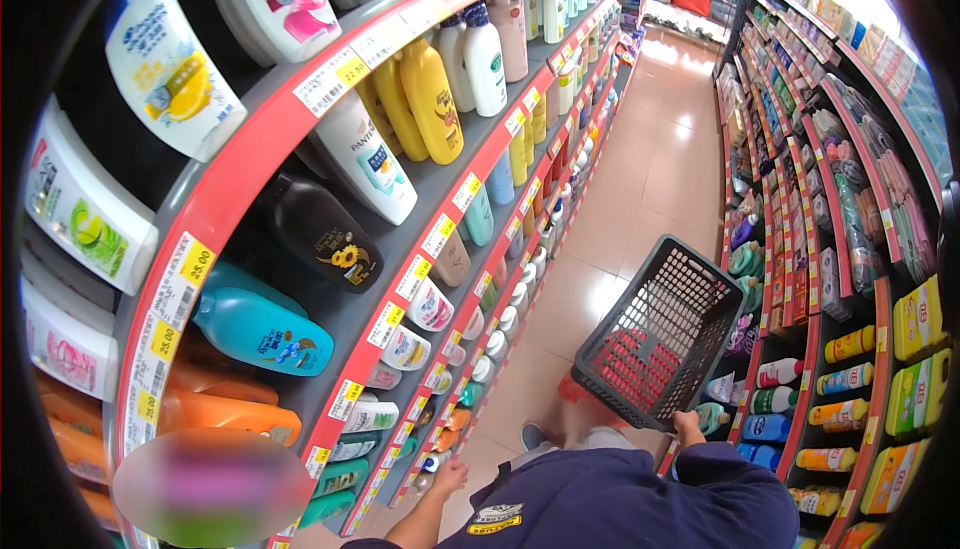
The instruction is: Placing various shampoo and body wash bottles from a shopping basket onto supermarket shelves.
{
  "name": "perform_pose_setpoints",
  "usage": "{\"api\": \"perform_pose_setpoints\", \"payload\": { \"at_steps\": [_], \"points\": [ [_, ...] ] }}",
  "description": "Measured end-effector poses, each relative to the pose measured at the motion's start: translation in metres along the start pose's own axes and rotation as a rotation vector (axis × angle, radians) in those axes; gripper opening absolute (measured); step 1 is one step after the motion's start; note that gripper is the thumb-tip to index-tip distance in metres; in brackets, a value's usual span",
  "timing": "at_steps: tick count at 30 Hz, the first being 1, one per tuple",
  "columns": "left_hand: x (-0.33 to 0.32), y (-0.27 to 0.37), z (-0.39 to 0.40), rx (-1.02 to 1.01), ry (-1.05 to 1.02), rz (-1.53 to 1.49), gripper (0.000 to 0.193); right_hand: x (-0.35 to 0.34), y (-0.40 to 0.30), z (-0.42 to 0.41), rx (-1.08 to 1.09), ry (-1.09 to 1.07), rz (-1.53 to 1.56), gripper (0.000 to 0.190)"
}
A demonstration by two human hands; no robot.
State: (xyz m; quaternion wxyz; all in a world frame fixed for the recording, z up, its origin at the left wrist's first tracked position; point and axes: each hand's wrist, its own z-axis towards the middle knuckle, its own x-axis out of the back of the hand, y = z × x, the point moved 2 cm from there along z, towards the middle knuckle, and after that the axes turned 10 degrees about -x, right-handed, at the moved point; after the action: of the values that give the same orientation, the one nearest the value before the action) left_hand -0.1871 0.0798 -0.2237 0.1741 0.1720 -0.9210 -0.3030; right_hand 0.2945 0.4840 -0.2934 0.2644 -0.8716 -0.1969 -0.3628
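My right hand (688, 427) grips the near end of a dark grey plastic shopping basket (697, 290) with grid walls. The basket is tilted beside me at the right, and red shows through the grid of its floor. My left hand (450, 477) hangs low at the left, its fingers loose and partly hidden, with nothing seen in it. Nearest to it are bottles on the lower shelves, among them a green bottle (341, 477). Higher up on that side stand a blue shampoo bottle (266, 339), a black bottle (322, 237) and a white Pantene bottle (367, 162).
Tiled floor (660, 151) runs between two long shelf units. Red shelf edges with price tags (349, 72) line the left. The right shelving holds cleaner bottles (844, 378), large yellow jugs (919, 391) and packed textiles (904, 211). A blurred patch hides the lower left.
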Motion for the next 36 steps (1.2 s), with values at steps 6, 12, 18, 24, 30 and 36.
{"api": "perform_pose_setpoints", "payload": {
  "at_steps": [6,12,18,24,30,36],
  "points": [
    [0.001,-0.045,-0.009,0.149,-0.043,-0.039,0.026,0.021,-0.043,-0.063,0.018,-0.076,0.047,0.039],
    [0.015,-0.010,0.022,-0.029,-0.029,-0.022,0.027,0.017,-0.069,-0.063,0.133,-0.085,0.159,0.031],
    [0.019,0.050,0.029,-0.097,0.013,0.129,0.034,-0.014,-0.107,-0.011,0.102,-0.183,0.338,0.025],
    [0.010,0.068,0.007,-0.038,0.136,0.101,0.031,-0.016,-0.152,0.009,0.141,-0.214,0.360,0.022],
    [-0.020,0.033,0.012,0.005,0.163,-0.004,0.031,-0.010,-0.098,0.065,0.358,-0.155,0.227,0.031],
    [-0.085,0.052,0.004,0.060,0.206,-0.048,0.036,-0.009,-0.072,0.076,0.144,-0.349,0.217,0.023]
  ]
}}
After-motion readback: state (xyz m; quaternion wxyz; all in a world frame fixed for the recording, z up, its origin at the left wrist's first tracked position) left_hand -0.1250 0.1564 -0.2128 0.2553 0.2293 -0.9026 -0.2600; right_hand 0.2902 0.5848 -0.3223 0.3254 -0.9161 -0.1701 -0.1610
